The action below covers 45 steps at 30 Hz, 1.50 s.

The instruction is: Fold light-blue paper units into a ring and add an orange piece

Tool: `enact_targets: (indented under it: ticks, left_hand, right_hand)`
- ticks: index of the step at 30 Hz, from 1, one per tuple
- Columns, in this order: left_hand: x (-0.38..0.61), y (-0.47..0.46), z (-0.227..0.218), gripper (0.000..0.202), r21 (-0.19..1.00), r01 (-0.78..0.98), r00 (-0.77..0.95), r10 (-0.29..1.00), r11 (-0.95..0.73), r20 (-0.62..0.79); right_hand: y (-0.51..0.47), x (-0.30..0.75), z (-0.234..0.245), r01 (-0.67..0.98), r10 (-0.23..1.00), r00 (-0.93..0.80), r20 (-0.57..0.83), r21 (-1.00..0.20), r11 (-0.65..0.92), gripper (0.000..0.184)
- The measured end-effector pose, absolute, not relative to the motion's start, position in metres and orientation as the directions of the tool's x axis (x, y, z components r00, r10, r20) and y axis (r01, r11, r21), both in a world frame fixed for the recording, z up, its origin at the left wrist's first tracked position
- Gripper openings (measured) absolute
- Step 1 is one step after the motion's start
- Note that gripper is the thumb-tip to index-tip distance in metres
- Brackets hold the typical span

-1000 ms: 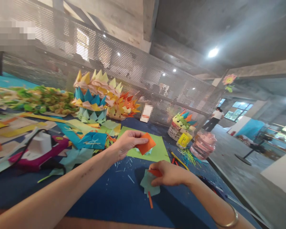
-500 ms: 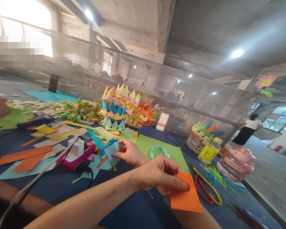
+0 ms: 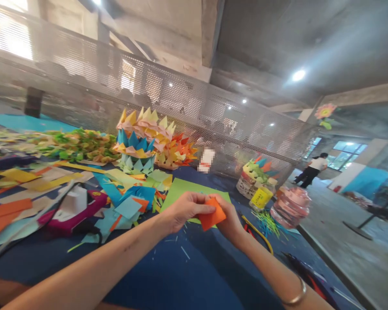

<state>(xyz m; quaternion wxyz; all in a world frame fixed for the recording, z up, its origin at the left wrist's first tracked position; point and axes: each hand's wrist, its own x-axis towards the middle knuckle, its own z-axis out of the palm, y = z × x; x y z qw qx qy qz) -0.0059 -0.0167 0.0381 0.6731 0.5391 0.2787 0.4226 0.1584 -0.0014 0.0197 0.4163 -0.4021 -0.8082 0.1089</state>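
Both hands meet over the dark blue table (image 3: 187, 275) and hold one small orange paper square (image 3: 212, 217). My left hand (image 3: 184, 209) pinches its left edge with thumb and fingers closed. My right hand (image 3: 230, 220) grips it from the right and behind, with its fingers partly hidden by the paper. A green paper sheet (image 3: 181, 190) lies just beyond the hands.
Folded paper crowns (image 3: 145, 137) stand at the back by a perforated metal fence (image 3: 213, 116). A magenta glue gun (image 3: 74, 207) and paper scraps lie left. Scissors (image 3: 261, 239), a yellow-labelled bottle (image 3: 261, 196), a basket (image 3: 250, 181) and a pink tape stack (image 3: 289, 206) are right. A person walks far right.
My right hand came back from the blue scraps on the left and joined the left hand on the orange square, which rose from low right to the middle.
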Motion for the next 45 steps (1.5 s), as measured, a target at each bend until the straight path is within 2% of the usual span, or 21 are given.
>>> enact_targets:
  ticks: [2,5,9,12,14,17,21,26,30,35,37,39,41,43,45]
  left_hand:
    - [-0.003,-0.01,0.027,0.025,0.977,-0.197,0.475,0.88,0.079,0.024]
    - [0.003,-0.003,0.01,0.019,0.99,-0.096,0.469,0.882,0.099,-0.042]
    - [0.009,-0.001,-0.004,0.022,0.994,-0.022,0.466,0.881,0.106,-0.084]
    - [0.011,0.0,-0.009,0.027,0.993,-0.003,0.483,0.87,0.117,-0.101]
    - [0.012,0.001,-0.012,0.029,0.993,0.006,0.501,0.859,0.121,-0.108]
    - [0.012,0.003,-0.016,0.03,0.994,0.086,0.509,0.855,0.063,-0.098]
    - [0.013,0.004,-0.019,0.03,0.974,0.217,0.487,0.872,-0.062,-0.053]
    - [0.013,0.0,-0.023,0.023,0.907,0.32,0.474,0.875,-0.275,0.098]
    - [0.012,-0.007,-0.021,0.023,0.794,0.434,0.474,0.858,-0.425,0.199]
    - [0.012,-0.017,-0.005,0.025,0.598,0.596,0.353,0.844,-0.536,0.404]
    - [0.012,-0.02,0.003,0.026,0.636,0.563,0.335,0.849,-0.528,0.408]
    - [0.014,-0.026,0.008,0.026,0.711,0.497,0.369,0.863,-0.497,0.346]
    - [0.015,-0.033,0.011,0.021,0.714,0.46,0.428,0.836,-0.528,0.342]
    - [0.016,-0.045,0.012,0.019,0.622,0.463,0.5,0.766,-0.631,0.405]
    - [0.016,-0.058,0.009,0.021,0.498,0.526,0.573,0.72,-0.689,0.392]
  right_hand:
    - [-0.014,0.186,0.022,0.615,0.759,-0.311,0.572,-0.488,0.619,0.017]
    - [-0.032,0.207,0.023,0.652,0.735,-0.332,0.591,-0.42,0.632,0.013]
    - [-0.046,0.209,0.019,0.607,0.553,-0.603,0.575,-0.119,0.785,0.027]
    - [-0.05,0.206,0.014,0.558,0.425,-0.722,0.546,0.095,0.825,0.02]
    - [-0.052,0.205,0.011,0.544,0.382,-0.744,0.549,0.164,0.823,0.018]
    - [-0.057,0.206,0.007,0.589,0.423,-0.724,0.544,0.169,0.79,0.019]
    - [-0.064,0.208,0.004,0.657,0.538,-0.706,0.46,0.143,0.741,0.025]
    - [-0.064,0.212,0.002,0.668,0.607,-0.683,0.406,0.01,0.744,0.019]
    - [-0.064,0.214,0.004,0.672,0.61,-0.615,0.5,-0.073,0.737,0.013]
    - [-0.068,0.213,0.01,0.674,0.547,-0.517,0.658,-0.081,0.734,0.015]
    - [-0.068,0.213,0.011,0.675,0.527,-0.503,0.685,-0.069,0.734,0.014]
    - [-0.068,0.212,0.011,0.683,0.528,-0.514,0.676,-0.051,0.729,0.013]
    - [-0.068,0.211,0.01,0.692,0.544,-0.546,0.637,-0.022,0.721,0.014]
    - [-0.07,0.209,0.01,0.698,0.564,-0.58,0.588,0.0,0.717,0.017]
    - [-0.075,0.206,0.008,0.694,0.579,-0.602,0.549,0.0,0.72,0.019]
